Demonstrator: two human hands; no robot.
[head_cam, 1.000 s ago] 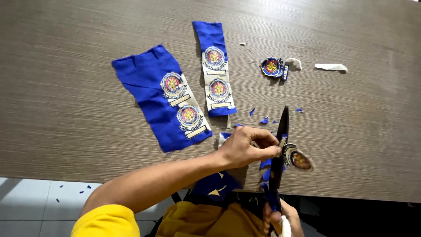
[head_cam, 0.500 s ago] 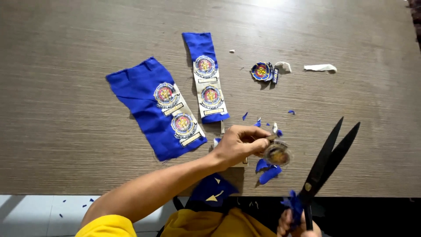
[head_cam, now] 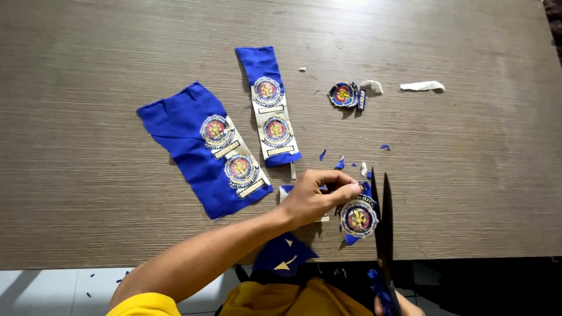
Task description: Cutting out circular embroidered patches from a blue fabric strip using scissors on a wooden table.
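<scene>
Two hands work at the near edge of the desk [head_cam: 88,52]: the left hand [head_cam: 313,199], reaching in from seven o'clock with forearm extended, pinches a round embroidered patch [head_cam: 358,217] between thumb and fingertips, while the right hand [head_cam: 395,305], barely in view at six o'clock, grips black scissors [head_cam: 383,228] whose nearly closed blades point toward twelve along the patch's right edge. The step in hand looks like trimming blue cloth from the patch's rim; the next cut calls for turning the patch slightly to present untrimmed edge.
</scene>
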